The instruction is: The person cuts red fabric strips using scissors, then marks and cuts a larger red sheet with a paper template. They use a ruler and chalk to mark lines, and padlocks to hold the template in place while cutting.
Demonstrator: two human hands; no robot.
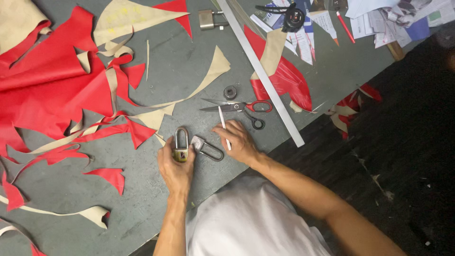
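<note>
Now my left hand [176, 168] pinches upright padlock [181, 148]; second padlock [206, 148] lies at 3 o'clock, nearer right hand [238, 142] pinching white pencil [224, 127].

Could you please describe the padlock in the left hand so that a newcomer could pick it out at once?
Start at the near edge of the grey worktable, where the person's two hands rest. The left hand holds a small brass padlock with a silver shackle, standing upright. Unlike the silver-grey padlock lying flat beside it and the larger brass padlock at the far edge, it is gripped by fingers.
</note>
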